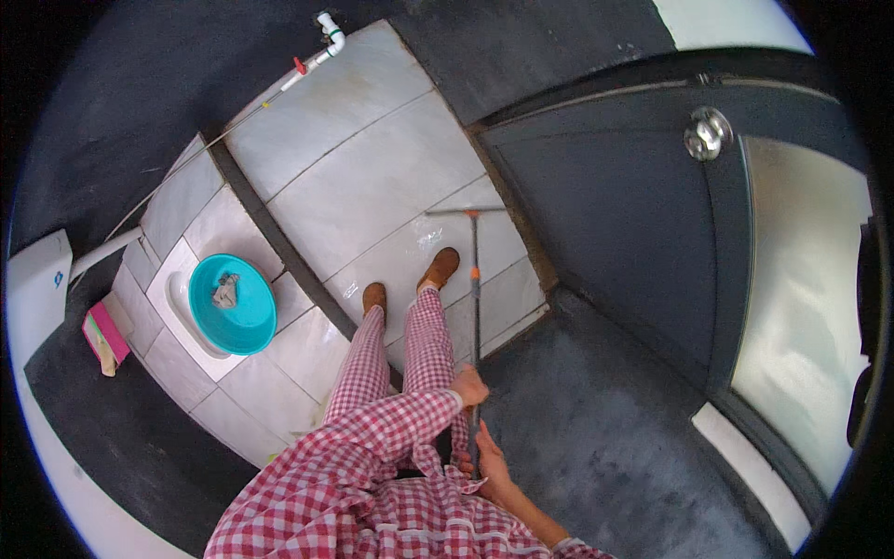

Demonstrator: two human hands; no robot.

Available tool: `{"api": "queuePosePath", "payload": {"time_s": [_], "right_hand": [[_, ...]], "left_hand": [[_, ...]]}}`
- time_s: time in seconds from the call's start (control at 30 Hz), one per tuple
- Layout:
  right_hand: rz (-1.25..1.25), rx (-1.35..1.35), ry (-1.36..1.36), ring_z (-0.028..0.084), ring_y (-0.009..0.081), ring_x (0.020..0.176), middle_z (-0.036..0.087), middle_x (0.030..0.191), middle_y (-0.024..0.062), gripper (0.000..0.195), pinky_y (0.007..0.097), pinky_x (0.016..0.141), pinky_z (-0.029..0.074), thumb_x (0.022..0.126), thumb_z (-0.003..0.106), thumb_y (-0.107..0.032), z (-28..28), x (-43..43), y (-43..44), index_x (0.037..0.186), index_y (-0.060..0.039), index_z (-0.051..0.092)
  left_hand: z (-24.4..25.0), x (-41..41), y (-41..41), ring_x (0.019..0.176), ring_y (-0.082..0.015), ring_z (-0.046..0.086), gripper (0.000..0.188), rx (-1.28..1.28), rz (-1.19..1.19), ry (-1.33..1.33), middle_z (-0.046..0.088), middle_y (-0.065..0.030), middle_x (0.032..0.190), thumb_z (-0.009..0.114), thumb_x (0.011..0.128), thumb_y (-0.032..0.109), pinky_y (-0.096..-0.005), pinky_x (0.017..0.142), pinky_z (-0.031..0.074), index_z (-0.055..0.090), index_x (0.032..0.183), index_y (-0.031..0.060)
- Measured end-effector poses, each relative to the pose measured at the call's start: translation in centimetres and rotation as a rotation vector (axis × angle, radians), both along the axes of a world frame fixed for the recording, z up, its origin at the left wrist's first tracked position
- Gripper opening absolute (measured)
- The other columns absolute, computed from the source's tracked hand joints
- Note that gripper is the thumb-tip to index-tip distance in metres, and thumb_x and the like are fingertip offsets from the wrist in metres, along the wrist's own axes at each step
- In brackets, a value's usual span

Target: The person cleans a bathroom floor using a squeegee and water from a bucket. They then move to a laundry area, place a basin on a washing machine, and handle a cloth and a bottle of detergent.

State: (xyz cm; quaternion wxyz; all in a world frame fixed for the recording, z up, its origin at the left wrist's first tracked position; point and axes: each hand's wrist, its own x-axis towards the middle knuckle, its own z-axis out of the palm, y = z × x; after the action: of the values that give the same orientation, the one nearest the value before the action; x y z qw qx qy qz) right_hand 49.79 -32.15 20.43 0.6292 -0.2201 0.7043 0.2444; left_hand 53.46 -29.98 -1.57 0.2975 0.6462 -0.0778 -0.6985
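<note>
My left hand (471, 386) is closed around the dark pole of a floor squeegee (475, 307). Lower on the same pole, close to my body, my right hand (491, 465) grips it with the thumb along the shaft. The squeegee's wide, thin blade (447, 212) with an orange joint lies on the pale floor tiles (377, 182), ahead of my brown shoes (438, 268). Wet, shiny patches show on the tiles near my feet.
Left of a dark raised strip (279, 237), a turquoise basin (241, 335) holding a grey cloth (225, 291) rests over a squat toilet (178, 300). A pink box (106, 334) is at the left wall. White pipework (334, 43) with a red valve stands ahead; a dark door (614, 230) is at right.
</note>
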Motion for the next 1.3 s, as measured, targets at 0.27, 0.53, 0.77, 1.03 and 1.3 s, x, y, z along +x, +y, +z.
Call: {"api": "queuePosePath", "payload": {"time_s": [0.27, 0.53, 0.77, 1.03, 1.3], "right_hand": [[0.307, -0.011, -0.226, 0.045, 0.0127, 0.049, 0.053, 0.068, 0.0076, 0.055, 0.0246, 0.045, 0.039, 0.094, 0.041, -0.014, -0.4, -2.0, 3.0, 0.143, -0.0179, 0.018], [0.44, 0.235, -0.47, 0.043, 0.0091, 0.044, 0.051, 0.065, 0.0029, 0.056, 0.0245, 0.037, 0.034, 0.089, 0.05, -0.012, -15.8, 13.1, 9.2, 0.14, -0.0267, 0.03], [0.562, 0.012, -0.245, 0.04, 0.0055, 0.043, 0.046, 0.056, -0.0025, 0.049, 0.0223, 0.037, 0.032, 0.087, 0.053, -0.007, -5.0, -1.2, 0.4, 0.134, -0.0188, 0.043], [0.305, -0.242, -0.086, 0.04, 0.0053, 0.042, 0.047, 0.056, -0.0021, 0.053, 0.0221, 0.038, 0.032, 0.087, 0.053, -0.009, 2.4, -4.8, 0.3, 0.137, -0.0145, 0.036], [0.844, -0.189, -0.648, 0.037, 0.0059, 0.04, 0.044, 0.053, -0.0031, 0.048, 0.0216, 0.036, 0.029, 0.09, 0.049, -0.014, -14.9, 5.4, 2.8, 0.136, -0.0166, 0.038]], "left_hand": [[3.5, -0.3, 7.5, 0.078, -0.0322, 0.06, 0.052, 0.142, 0.403, -0.091, 0.057, -0.0264, 0.09, 0.055, 0.078, 0.021, -0.0397, 0.069, 0.047, 0.033, 0.112, -0.0124], [-6.6, 18.8, 20.2, 0.05, -0.0253, 0.058, 0.022, 0.356, 1.079, -0.053, 0.053, -0.0127, 0.06, 0.054, 0.08, 0.014, -0.0374, 0.042, 0.046, 0.046, 0.087, -0.005], [-1.5, -0.1, 9.1, 0.059, -0.0301, 0.061, 0.041, 0.29, 0.846, -0.006, 0.058, -0.0224, 0.079, 0.055, 0.074, 0.008, -0.0412, 0.047, 0.049, 0.038, 0.103, -0.0135], [5.6, -1.8, 2.2, 0.071, -0.0295, 0.062, 0.055, 0.133, 0.592, 0.268, 0.058, -0.0233, 0.084, 0.059, 0.073, 0.017, -0.037, 0.063, 0.051, 0.035, 0.113, -0.0117], [-5.0, 12.6, 13.6, 0.052, -0.0281, 0.059, 0.026, 0.315, 0.99, 0.118, 0.053, -0.0157, 0.062, 0.053, 0.077, 0.014, -0.0386, 0.038, 0.048, 0.046, 0.084, -0.0108]]}}
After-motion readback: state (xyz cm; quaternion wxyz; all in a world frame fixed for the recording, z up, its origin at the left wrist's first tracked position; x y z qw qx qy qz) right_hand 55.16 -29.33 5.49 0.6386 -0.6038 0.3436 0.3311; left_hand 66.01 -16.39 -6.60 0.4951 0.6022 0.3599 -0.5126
